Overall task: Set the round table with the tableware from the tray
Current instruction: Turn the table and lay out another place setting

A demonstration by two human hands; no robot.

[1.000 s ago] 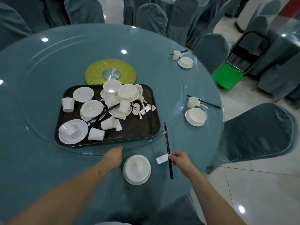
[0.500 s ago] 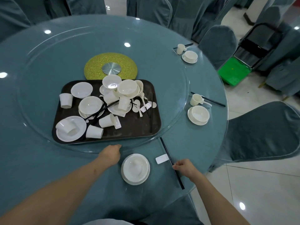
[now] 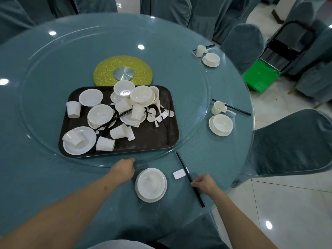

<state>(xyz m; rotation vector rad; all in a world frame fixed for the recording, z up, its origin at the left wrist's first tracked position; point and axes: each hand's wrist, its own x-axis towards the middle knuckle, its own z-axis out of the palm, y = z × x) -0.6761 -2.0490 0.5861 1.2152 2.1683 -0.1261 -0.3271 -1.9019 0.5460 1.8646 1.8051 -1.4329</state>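
So the chopsticks have been swung round since a second ago: tips now angled up-left across the rest, instead of lying straight up the frame. They're pinched near the middle by the right hand, fingers curled. Looks like the third place is nearly done, only cup and spoon seem missing.

The bowl on its plate is set just left of the rest. The left hand is rested at the turntable edge, fingers loosely bent, nothing held.

Room is tight lower right, the chopstick ends are close to the table rim. The tray is still loaded mid-frame; two finished places are seen upper right.
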